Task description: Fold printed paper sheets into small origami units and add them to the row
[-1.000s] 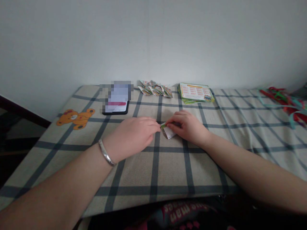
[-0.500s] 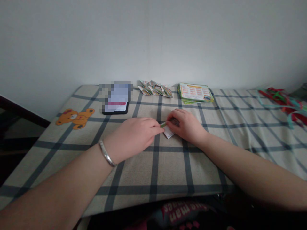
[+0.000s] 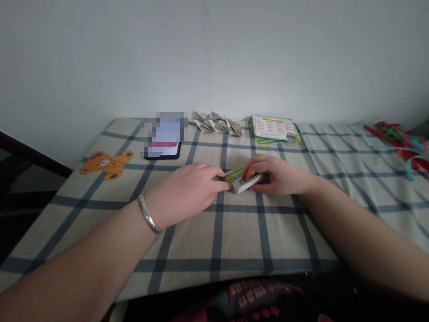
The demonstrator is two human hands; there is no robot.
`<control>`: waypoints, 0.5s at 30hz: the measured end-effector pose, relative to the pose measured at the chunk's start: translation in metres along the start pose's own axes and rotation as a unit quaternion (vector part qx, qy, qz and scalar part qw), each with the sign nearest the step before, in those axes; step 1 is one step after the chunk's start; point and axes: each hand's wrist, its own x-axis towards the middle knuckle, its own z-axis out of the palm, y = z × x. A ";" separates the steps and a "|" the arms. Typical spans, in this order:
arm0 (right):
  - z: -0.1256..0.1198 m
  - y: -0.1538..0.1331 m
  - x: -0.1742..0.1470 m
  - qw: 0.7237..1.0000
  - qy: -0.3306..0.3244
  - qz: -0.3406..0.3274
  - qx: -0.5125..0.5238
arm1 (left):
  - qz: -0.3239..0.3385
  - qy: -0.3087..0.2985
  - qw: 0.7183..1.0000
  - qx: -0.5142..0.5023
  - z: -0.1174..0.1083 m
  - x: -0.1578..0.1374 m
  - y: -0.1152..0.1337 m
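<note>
A green-and-white printed paper card (image 3: pixel 238 180), bent up along its right side, is between my two hands just above the checked tablecloth. My left hand (image 3: pixel 197 185), with a silver bangle at the wrist, pinches the card's left edge between thumb and fingers. On the other side, my right hand (image 3: pixel 273 174) grips the raised part, its fingers curled over the top and the thumb below. The right fingers cover some of the card.
A phone (image 3: pixel 166 136) lies at the back left near a bear-shaped cutout (image 3: pixel 107 165). Several small folded paper pieces (image 3: pixel 217 124) sit by the wall, left of a stack of printed cards (image 3: pixel 275 129). Red, green and teal ribbons (image 3: pixel 393 136) lie far right.
My right hand has shifted slightly right and turned, lifting the card's right side. More of its green printed face shows now. My left hand stays nearly in place.
</note>
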 end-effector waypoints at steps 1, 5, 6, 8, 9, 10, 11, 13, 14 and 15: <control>-0.002 0.000 -0.001 1.000 -0.005 -0.009 0.015 | 0.002 -0.003 1.000 -0.004 0.000 -0.001 0.001; -0.006 0.001 -0.002 0.999 -0.016 -0.020 0.039 | -0.002 -0.021 1.000 -0.007 -0.003 -0.004 0.005; -0.006 0.001 -0.002 0.999 -0.020 -0.019 0.041 | -0.004 -0.026 1.000 -0.005 -0.003 -0.005 0.006; -0.005 0.001 -0.002 0.999 -0.022 -0.007 0.048 | -0.006 -0.031 1.000 0.002 -0.005 -0.005 0.008; -0.005 0.001 -0.003 0.999 -0.016 0.004 0.050 | -0.005 -0.033 0.999 0.007 -0.006 -0.005 0.008; -0.004 0.001 -0.003 0.999 -0.008 0.021 0.049 | -0.005 -0.036 0.999 0.013 -0.007 -0.005 0.009; -0.003 0.000 -0.003 0.998 0.001 0.042 0.044 | -0.003 -0.038 0.999 0.019 -0.007 -0.005 0.009; -0.001 -0.002 -0.003 0.996 0.017 0.086 0.022 | 0.002 -0.040 0.999 0.029 -0.007 -0.004 0.009; -0.001 -0.003 -0.003 0.994 0.021 0.104 0.010 | 0.004 -0.039 0.999 0.032 -0.006 -0.005 0.009; 0.000 -0.005 -0.002 0.993 0.024 0.119 -0.001 | 0.004 -0.038 0.999 0.035 -0.006 -0.005 0.009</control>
